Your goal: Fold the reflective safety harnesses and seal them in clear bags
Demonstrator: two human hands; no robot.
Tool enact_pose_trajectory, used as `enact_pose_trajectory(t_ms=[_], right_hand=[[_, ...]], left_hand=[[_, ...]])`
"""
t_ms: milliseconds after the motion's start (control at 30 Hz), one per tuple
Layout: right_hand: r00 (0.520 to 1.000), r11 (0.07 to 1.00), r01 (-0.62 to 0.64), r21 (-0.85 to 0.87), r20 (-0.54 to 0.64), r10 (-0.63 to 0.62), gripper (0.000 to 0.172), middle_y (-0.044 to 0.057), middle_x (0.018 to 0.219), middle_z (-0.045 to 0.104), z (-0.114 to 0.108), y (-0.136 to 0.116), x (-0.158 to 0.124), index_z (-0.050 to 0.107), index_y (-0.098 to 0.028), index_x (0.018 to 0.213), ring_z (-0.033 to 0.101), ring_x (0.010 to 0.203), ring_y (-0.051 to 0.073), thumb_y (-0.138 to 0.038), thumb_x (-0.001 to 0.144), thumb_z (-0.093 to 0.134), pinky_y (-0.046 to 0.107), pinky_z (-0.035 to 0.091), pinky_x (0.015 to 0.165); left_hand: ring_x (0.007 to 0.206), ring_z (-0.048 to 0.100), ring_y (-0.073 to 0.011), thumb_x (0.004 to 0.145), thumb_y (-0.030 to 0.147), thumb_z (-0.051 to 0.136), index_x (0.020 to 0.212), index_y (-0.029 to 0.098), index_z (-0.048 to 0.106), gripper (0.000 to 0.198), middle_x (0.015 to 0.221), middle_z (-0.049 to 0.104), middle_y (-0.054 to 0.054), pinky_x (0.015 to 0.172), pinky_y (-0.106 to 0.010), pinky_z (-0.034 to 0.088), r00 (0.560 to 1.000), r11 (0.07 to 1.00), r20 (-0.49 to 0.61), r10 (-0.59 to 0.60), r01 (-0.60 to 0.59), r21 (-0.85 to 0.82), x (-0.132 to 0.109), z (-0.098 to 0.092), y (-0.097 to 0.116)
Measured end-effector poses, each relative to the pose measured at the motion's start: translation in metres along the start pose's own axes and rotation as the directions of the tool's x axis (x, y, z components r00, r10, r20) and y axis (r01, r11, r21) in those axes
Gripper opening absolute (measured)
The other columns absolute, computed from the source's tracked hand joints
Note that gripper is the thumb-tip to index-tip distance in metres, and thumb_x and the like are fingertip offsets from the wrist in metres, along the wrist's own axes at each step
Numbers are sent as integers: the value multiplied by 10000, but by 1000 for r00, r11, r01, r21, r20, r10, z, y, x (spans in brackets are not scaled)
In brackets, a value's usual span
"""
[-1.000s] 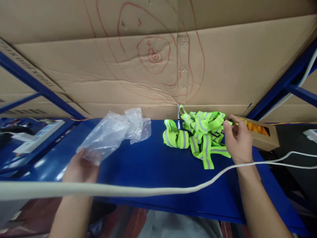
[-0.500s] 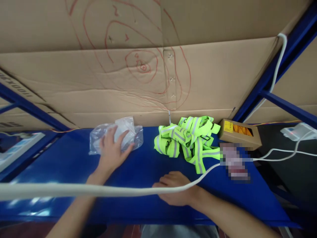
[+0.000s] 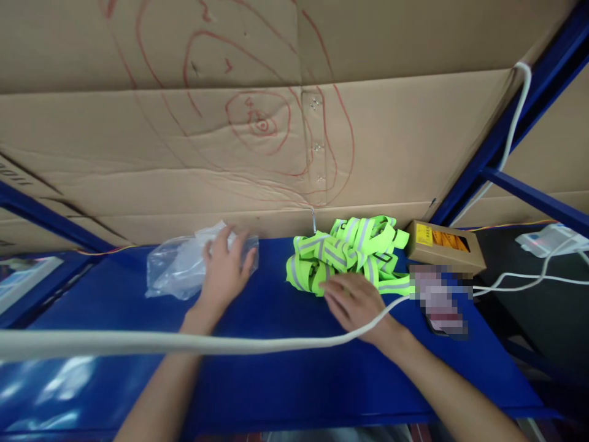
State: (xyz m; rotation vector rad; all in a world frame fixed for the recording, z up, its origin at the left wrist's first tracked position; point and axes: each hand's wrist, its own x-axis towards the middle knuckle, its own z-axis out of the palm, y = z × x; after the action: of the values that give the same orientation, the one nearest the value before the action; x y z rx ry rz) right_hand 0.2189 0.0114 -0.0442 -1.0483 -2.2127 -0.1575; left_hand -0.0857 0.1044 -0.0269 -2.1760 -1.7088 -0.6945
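Note:
A clear plastic bag lies crumpled on the blue shelf, left of centre. Over the bag's right end is my left hand, its fingers spread; whether they touch the plastic I cannot tell. To the right lies a tangled heap of neon-yellow reflective straps with grey stripes. My right hand is at the heap's near side, fingers stretched toward the straps and overlapping them in view, apparently holding nothing. A white cable crosses in front of both arms.
Right of the straps sits an open-topped cardboard box with orange contents. A blurred-out, phone-like flat object lies in front of it. Cardboard with red rings drawn on it stands behind. Blue frame bars flank the shelf.
My right hand has moved forward from the near part of the shelf to the straps, and its curled fingers have opened out. My left hand has shifted right; the bag now spreads further left.

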Motion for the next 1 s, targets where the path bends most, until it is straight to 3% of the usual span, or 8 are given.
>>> enact_pose_trajectory(t_ms=[133,267,433,600,700,800,900,1000], right_hand=[[976,950,-215,-228,-22,215,505,200,1466,535,-8,29,6,509,-165,1478,500,1317,366,-364,1017,559,513,395,1047],[964,938,-209,-276,105,245,574,190,1449,565,0,46,-2,459,-148,1512,516,1307,365,-345,995,614,520,388,1056],[988,978,-144,-151,23,150,330,143,1251,676,15,50,-15,599,-174,1317,589,1204,307,-195,988,573,445,431,986],[962,953,-240,186,-85,259,196,87,1106,687,16,50,-17,616,-222,1117,622,1074,264,-133,960,539,408,460,925],[829,706,-393,589,-106,550,104,13,907,636,5,50,-12,571,-248,1008,605,843,197,-227,929,634,322,479,768],[654,171,-314,934,82,752,276,-58,726,543,-15,52,-5,498,-266,958,517,616,135,-331,862,748,245,430,597],[626,-289,-177,941,334,704,431,-103,593,503,-27,53,-2,487,-284,1034,468,492,107,-345,781,830,218,424,548],[632,-419,-173,891,427,647,449,-120,490,473,-25,50,-5,536,-277,1111,460,420,99,-324,779,835,205,425,513]], left_hand=[[1544,275,-347,1032,442,419,1503,252,493,513,1633,353,-174,1249,-614,130,972,978,117,206,-209,9,-18,11,18],[1504,357,-349,1042,409,366,1484,250,519,494,1576,452,-178,1223,-671,140,951,986,287,113,-142,82,-30,45,-26],[1422,445,-415,1029,336,343,1350,135,622,471,1494,510,-254,1145,-773,183,964,989,266,6,-45,141,-27,52,-65],[1419,461,-354,1028,288,383,1337,189,611,396,1508,503,-180,1174,-630,317,976,988,155,153,-147,-49,-25,22,-2],[1297,572,-277,1014,288,482,1346,229,564,347,1414,582,-126,1091,-472,475,963,905,7,270,-251,-344,-30,2,61],[1352,529,-291,955,344,619,1410,230,493,485,1451,516,-146,1109,-473,483,960,835,-110,256,-277,-475,-37,-4,103],[1460,405,-380,826,471,772,1487,214,429,788,1607,303,-203,1118,-545,473,968,841,-84,238,-249,-480,-43,6,115],[1483,362,-434,759,482,831,1524,252,412,902,1644,282,-206,1128,-664,397,921,854,26,389,-350,-385,-51,19,114]])
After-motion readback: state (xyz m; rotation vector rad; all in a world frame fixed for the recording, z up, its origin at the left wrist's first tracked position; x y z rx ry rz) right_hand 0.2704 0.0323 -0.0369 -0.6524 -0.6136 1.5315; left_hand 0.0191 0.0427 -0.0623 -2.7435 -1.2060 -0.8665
